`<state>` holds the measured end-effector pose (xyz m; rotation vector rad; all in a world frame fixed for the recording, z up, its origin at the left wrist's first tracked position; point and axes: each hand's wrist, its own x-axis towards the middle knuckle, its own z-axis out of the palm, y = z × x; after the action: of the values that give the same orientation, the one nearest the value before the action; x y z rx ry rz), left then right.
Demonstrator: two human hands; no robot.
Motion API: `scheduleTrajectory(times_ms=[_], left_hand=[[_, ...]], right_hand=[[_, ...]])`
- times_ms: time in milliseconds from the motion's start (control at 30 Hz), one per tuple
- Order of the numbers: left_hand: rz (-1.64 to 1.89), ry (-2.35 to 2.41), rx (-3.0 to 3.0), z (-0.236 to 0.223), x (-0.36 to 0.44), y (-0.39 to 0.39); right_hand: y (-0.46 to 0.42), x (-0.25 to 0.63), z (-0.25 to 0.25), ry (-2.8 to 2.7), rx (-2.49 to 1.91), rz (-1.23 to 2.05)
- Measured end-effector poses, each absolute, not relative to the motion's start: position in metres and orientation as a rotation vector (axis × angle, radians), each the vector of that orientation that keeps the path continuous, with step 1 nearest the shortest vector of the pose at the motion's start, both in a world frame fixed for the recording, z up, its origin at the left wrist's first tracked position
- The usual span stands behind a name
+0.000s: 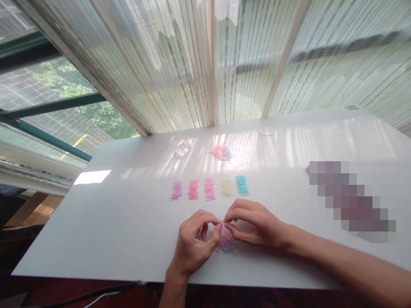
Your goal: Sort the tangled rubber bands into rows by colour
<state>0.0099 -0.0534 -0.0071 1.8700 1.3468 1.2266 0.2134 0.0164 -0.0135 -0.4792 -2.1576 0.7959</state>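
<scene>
My left hand (196, 243) and my right hand (253, 221) meet near the front of the white table, fingertips almost touching. Thumb and forefinger of each hand pinch a tiny pinkish strand, perhaps a thin elastic band; its exact form is too small to make out. Right below the fingertips lies a loose pile of pastel strands (228, 244) in pink, purple and blue, partly covered by the hands. Beyond them runs a row of sorted bundles: purple (176, 191), coral pink (193, 189), pink (209, 189), pale yellow (226, 187) and turquoise (242, 185).
Farther back on the white table (135, 231) sits another mixed pile of strands (221, 152). A clear round container (182, 149) stands left of it, and a clear round lid (267, 130) lies to the right. A pixelated object (351, 201) is at the right. Blinds hang behind.
</scene>
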Motion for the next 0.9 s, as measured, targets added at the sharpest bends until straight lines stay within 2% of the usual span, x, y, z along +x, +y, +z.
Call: scheduleTrajectory(times_ms=[900], left_hand=[[1.252, 1.351, 1.888, -0.0088, 0.0134, -0.0531]], right_hand=[[0.0156, 0.2116, -0.0167, -2.154, -0.518, 0.668]])
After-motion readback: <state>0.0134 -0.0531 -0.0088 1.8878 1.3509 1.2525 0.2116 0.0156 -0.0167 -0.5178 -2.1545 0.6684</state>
